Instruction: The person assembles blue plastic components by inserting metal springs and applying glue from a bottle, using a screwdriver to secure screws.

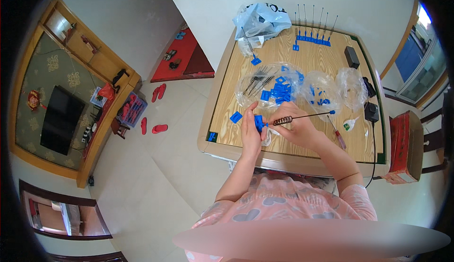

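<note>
My left hand (250,132) is closed around a small blue plastic piece (258,123) above the near edge of the table. Close beside it, my right hand (299,128) grips a dark coil spring (283,120). From the spring a thin black rod runs out to the right and ends in a blue tip (332,112). The rod's other end points at the blue piece; whether they are joined I cannot tell. Just beyond my hands, a clear plastic bag (243,88) holds loose blue plastic parts (282,92) and several rods with springs (257,80).
Several finished-looking rods stand upright in blue bases (314,40) at the back. Nearby are a blue-white bag (262,18), a black box (351,57), more clear bags (321,89), a screwdriver (339,139) and a black device (371,112) with a cable. A red box (402,163) sits right.
</note>
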Demonstrator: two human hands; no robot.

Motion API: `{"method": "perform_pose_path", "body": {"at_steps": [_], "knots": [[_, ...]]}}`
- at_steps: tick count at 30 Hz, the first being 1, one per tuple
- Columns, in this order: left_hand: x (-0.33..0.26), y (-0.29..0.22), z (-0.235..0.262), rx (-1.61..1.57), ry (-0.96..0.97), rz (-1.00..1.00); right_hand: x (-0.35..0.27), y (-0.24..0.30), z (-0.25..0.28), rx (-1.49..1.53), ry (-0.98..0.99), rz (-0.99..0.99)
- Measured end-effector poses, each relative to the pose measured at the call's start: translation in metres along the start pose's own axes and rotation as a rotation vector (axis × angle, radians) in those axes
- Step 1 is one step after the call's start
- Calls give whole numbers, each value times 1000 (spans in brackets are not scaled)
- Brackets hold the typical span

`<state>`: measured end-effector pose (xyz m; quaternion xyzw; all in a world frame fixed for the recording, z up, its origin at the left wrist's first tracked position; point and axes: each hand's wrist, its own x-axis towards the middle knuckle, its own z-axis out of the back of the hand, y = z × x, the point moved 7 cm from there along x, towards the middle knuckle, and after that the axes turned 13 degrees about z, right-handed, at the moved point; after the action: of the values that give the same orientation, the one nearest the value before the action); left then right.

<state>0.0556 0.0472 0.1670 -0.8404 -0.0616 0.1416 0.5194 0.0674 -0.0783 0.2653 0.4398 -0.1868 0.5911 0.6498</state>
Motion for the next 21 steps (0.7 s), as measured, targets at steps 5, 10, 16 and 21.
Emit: {"method": "perform_pose_path", "body": {"at_steps": [5,10,16,21], "knots": [[0,1,0,-3,4,8,-1,-1,3,-8,-25,-12],[0,1,1,1,-8,20,-1,-3,-1,27,-18,-46],[1,2,2,-2,9,6,-1,-3,0,37,-38,-54],[1,2,2,-4,12,4,0,-1,0,6,-7,-35]]}}
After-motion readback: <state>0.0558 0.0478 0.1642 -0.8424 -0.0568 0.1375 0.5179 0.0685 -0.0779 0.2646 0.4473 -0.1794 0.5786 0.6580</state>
